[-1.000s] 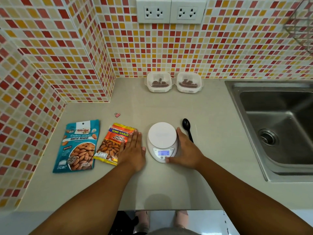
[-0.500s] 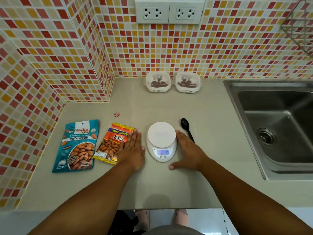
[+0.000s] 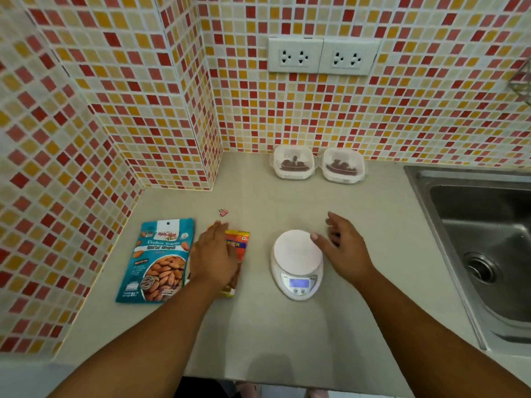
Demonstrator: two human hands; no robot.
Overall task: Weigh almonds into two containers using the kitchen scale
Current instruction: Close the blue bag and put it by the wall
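Note:
A white kitchen scale (image 3: 297, 261) with a lit display sits mid-counter, its round platform bare. Two clear plastic containers, one on the left (image 3: 293, 162) and one on the right (image 3: 343, 165), stand against the back wall with dark almonds inside. A teal roasted-almonds bag (image 3: 161, 261) lies flat at the left. Next to it lies an orange salted-almonds packet (image 3: 237, 248), mostly covered by my left hand (image 3: 214, 255), which lies flat on it with fingers straight. My right hand (image 3: 344, 249) hovers right of the scale, fingers relaxed, thumb by the platform's edge; it hides the black spoon.
A small pink binder clip (image 3: 223, 212) lies behind the packet. A steel sink (image 3: 485, 242) fills the right side. The tiled wall juts out at the left corner (image 3: 184, 156). Two wall sockets (image 3: 323, 55) sit above the containers.
My left hand slid left onto the orange packet. My right hand left the counter beside the scale's front and moved back, now beside the platform over the spoon. The camera view tilted up.

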